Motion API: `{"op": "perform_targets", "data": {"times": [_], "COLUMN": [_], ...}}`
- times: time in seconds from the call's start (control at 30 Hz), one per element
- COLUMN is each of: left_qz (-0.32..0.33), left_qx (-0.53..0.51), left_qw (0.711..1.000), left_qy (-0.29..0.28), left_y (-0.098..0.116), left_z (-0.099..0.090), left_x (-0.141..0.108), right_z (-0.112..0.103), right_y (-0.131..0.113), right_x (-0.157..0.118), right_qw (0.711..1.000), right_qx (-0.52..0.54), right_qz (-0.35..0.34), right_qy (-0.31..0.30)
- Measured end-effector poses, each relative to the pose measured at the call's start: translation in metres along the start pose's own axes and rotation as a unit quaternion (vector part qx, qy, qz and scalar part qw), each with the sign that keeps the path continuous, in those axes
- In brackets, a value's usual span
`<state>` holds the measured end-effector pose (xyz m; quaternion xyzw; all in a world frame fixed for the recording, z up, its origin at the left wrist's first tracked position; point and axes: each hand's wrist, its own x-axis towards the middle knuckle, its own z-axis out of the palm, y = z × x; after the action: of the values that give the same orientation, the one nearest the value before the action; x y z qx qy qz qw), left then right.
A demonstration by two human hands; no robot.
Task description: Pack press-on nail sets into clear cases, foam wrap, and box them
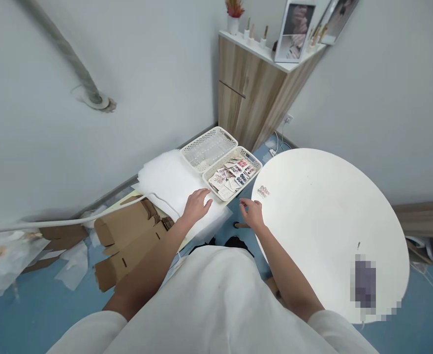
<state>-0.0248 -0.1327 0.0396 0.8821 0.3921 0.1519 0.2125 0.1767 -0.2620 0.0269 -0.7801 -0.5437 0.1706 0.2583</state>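
My left hand [197, 205] hovers just in front of a white plastic basket [222, 195], its thumb and fingers apart and nothing in them. Inside that basket lies a loose pile of small white cards [225, 178] with red, pink and dark pieces on them that look like press-on nails. My right hand [252, 214] is at the left edge of the round white table [323, 211], fingers bent with a gap between thumb and forefinger; I see nothing held. A small set of pinkish nail-like pieces [263, 191] lies on the table just beyond it.
A second white basket [209, 149], holding clear plastic, adjoins the first. White foam sheets [165, 177] and flattened cardboard boxes [128, 231] lie to the left. A wooden cabinet [246, 93] stands in the corner. A pixelated purple-grey object [364, 281] is on the table.
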Motion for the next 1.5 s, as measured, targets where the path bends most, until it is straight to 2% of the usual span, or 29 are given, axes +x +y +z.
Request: {"op": "perform_targets", "data": {"times": [0.13,0.23,0.4,0.53,0.63,0.73,0.93,1.07,1.17,1.37,1.5], "left_qz": [-0.027,-0.045,-0.084,-0.125,-0.142,-0.155,-0.16,-0.161,-0.163,-0.133,-0.14], "left_qx": [-0.007,-0.024,-0.1,-0.146,-0.132,-0.093,-0.069,-0.075,-0.08,-0.085,-0.099], "left_qw": [1.0,0.999,0.991,0.981,0.981,0.983,0.983,0.982,0.981,0.984,0.982], "left_qy": [0.013,0.014,0.023,-0.008,-0.03,-0.029,-0.053,-0.063,-0.063,-0.079,-0.079], "left_y": [-0.026,-0.038,-0.042,-0.044,-0.052,-0.063,-0.077,-0.082,-0.087,-0.092,-0.095], "left_z": [-0.013,-0.016,-0.014,-0.016,-0.019,-0.016,0.008,0.025,0.034,0.041,0.044], "left_x": [-0.001,0.004,0.02,0.035,0.054,0.08,0.135,0.161,0.172,0.177,0.176], "right_z": [0.006,0.007,0.006,0.013,0.026,0.041,0.068,0.077,0.081,0.088,0.089], "right_y": [-0.023,-0.036,-0.043,-0.039,-0.038,-0.039,-0.046,-0.05,-0.052,-0.053,-0.055], "right_x": [0.025,0.042,0.074,0.108,0.136,0.163,0.204,0.218,0.22,0.215,0.215], "right_qw": [0.999,0.996,0.991,0.989,0.986,0.984,0.982,0.979,0.977,0.973,0.97], "right_qx": [-0.036,-0.071,-0.089,-0.101,-0.123,-0.13,-0.115,-0.126,-0.133,-0.148,-0.155], "right_qz": [-0.022,-0.041,-0.069,-0.076,-0.069,-0.074,-0.11,-0.098,-0.085,-0.085,-0.073], "right_qy": [-0.009,-0.028,-0.072,-0.082,-0.093,-0.096,-0.102,-0.124,-0.142,-0.156,-0.175]}}
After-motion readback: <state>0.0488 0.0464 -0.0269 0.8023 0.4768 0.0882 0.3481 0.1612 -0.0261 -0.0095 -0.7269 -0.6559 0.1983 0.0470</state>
